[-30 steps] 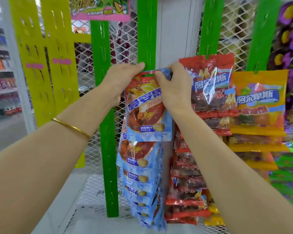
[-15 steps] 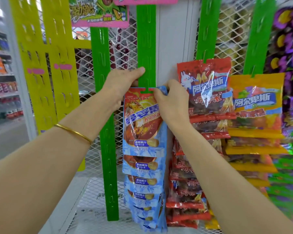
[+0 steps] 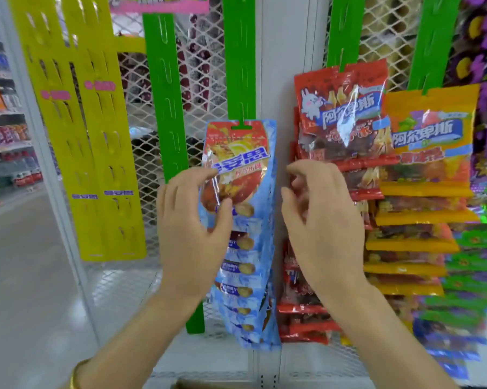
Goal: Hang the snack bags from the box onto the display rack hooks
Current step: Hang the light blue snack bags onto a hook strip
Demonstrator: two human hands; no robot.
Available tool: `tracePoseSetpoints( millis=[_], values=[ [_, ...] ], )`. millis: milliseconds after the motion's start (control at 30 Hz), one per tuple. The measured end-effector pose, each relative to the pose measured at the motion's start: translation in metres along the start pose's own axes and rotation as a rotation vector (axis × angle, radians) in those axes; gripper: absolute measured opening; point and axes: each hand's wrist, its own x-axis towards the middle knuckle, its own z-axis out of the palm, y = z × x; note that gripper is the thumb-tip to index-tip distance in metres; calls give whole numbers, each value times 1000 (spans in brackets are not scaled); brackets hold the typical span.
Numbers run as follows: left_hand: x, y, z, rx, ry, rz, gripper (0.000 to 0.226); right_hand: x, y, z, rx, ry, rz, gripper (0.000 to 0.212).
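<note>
A blue and red snack bag (image 3: pixel 238 161) hangs from a tab of the middle green display strip (image 3: pixel 240 66), topping a column of several like bags. My left hand (image 3: pixel 193 228) is just in front of the bag's lower left, fingers spread, thumb and fingertips close to its edge but holding nothing. My right hand (image 3: pixel 319 223) hovers to the right of the column, fingers loosely curled and empty. The box is hidden, apart from a brown edge (image 3: pixel 205 384) at the bottom.
Red bags (image 3: pixel 340 113) and yellow bags (image 3: pixel 430 141) hang in columns on green strips to the right, with green and purple packs beyond. A bare green strip (image 3: pixel 163 94) and yellow strips (image 3: pixel 76 122) hang left on the white mesh rack (image 3: pixel 141 88). A store aisle opens at left.
Both hands held the top of the blue bag against the green strip; now the bag hangs on its tab and both hands have let go and dropped lower.
</note>
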Motion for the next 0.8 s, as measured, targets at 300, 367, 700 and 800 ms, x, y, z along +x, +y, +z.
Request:
tracePoseSetpoints(
  millis=[300,367,700,800],
  values=[
    [-250,-37,4,31,-956,-287,29,-283,113,25,33,-1225,627,23],
    [-267,-49,8,69,-1118,-406,28,-332,134,22,-47,-1441,726,26],
    [-283,-71,29,34,-1136,-689,18,-461,138,27,-81,-1427,1349,55],
    [-288,-73,30,32,-1133,-735,17,-485,136,36,-40,-1202,1604,53]
  ],
)
